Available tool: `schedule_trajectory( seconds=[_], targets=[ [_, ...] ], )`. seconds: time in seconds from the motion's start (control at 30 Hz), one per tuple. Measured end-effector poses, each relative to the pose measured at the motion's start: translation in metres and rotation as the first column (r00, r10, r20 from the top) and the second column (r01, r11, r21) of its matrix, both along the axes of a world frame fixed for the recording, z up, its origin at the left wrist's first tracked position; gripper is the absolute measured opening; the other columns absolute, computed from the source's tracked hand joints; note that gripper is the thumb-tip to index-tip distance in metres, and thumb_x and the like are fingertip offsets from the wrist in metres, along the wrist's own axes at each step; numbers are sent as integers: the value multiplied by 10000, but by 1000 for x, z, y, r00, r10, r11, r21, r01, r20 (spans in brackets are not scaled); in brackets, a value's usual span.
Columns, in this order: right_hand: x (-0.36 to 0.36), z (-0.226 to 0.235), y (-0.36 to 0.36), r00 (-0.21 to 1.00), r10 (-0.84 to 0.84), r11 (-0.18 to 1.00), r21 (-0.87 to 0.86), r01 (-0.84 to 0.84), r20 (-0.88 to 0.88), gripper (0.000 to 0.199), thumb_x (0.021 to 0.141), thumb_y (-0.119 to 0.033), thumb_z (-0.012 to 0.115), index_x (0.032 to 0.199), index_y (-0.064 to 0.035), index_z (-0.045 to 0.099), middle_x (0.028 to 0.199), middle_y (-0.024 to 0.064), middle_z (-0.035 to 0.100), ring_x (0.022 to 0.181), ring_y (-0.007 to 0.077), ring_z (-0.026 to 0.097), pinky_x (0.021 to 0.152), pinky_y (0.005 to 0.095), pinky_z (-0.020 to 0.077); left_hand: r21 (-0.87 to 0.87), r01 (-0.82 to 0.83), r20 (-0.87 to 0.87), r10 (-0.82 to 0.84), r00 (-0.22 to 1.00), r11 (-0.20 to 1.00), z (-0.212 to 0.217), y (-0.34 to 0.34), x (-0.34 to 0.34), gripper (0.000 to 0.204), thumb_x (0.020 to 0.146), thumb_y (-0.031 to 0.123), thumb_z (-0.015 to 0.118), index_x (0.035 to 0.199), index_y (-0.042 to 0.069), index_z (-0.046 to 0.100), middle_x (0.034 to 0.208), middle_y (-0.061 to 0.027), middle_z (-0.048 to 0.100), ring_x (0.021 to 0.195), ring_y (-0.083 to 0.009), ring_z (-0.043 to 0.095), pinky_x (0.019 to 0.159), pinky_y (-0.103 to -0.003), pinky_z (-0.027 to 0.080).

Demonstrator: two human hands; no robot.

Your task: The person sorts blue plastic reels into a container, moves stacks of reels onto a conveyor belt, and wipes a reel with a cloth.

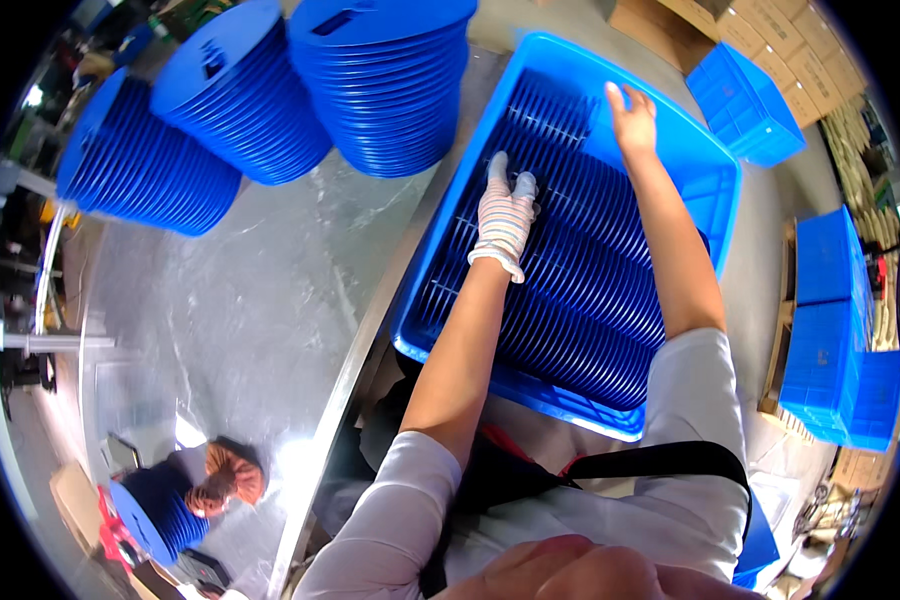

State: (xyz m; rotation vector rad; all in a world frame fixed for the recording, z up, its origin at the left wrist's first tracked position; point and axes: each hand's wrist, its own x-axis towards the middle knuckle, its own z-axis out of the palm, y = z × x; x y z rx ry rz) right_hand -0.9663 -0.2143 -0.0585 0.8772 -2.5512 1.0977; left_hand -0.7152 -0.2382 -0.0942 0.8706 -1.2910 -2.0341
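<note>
A blue plastic crate (708,205) holds rows of thin, dark blue round plates (585,285) standing on edge, packed side by side. My left hand (503,222), in a striped knit glove with pale fingertips, rests on the plates toward the left side of the crate. Its fingers are stretched and apart, and I see nothing held in them. Bare and held over the far right part of the crate, my right hand (633,122) has its fingers spread. Whether it touches the plates or the wall is hard to tell.
Three tall stacks of blue plates, one of them the middle stack (240,95), stand on a grey metal table (270,270). At lower left another person's gloved hand (228,478) touches a smaller stack (155,515). Blue crates (825,340) and cartons (770,40) are at right.
</note>
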Motion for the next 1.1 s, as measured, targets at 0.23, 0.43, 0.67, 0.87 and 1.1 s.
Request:
schedule_trajectory(
  seconds=[0.23, 0.43, 0.67, 0.87, 1.1],
  targets=[
    [94, -2, 34, 915, 403, 881, -258, -395, -25, 329, 931, -272, 531, 1166, -53, 600, 1275, 158, 509, 1203, 275, 459, 1050, 349, 313, -358, -122, -49, 112, 992, 926, 73, 0, 105, 518, 898, 208, 542, 1358, 27, 389, 869, -76, 615, 686, -123, 561, 638, -263, 481],
    [236, 5, 72, 587, 810, 574, -220, -789, 10, 301, 936, -140, 500, 1203, -12, 557, 1350, 139, 448, 1212, 268, 449, 986, 339, 373, -606, -182, 68, 279, 958, 774, 133, 66, 262, 433, 902, 165, 522, 1302, 18, 447, 857, -89, 623, 757, -139, 592, 719, -288, 491],
    [387, 37, 96, -107, 988, -104, 36, -994, -108, 297, 837, -75, 586, 1127, -12, 597, 1232, 144, 555, 1143, 296, 505, 984, 385, 376, -652, -696, 24, 925, 379, 302, 89, 222, 442, 360, 937, 202, 486, 1252, 30, 504, 969, -94, 621, 878, -160, 579, 825, -300, 469],
    [543, 46, 93, -619, 721, -332, -627, -704, 313, 318, 912, -65, 516, 1221, 10, 520, 1193, 124, 578, 1046, 202, 582, 912, 318, 443, -268, -940, -242, 959, -148, -213, 41, 231, 581, 423, 974, 325, 443, 1288, 44, 420, 1123, -114, 552, 933, -188, 549, 869, -330, 447],
    [733, 28, 60, -679, 327, 61, -732, -679, 657, 785, 891, -521, 504, 1439, -48, 199, 1485, 154, 222, 1373, 269, 204, 1087, 433, 229, -31, -998, -133, 990, -44, -48, 0, 142, 719, 816, 839, 674, 446, 1451, 167, 257, 1468, -128, 281, 1352, -306, 209, 1092, -426, 192]
  ],
)
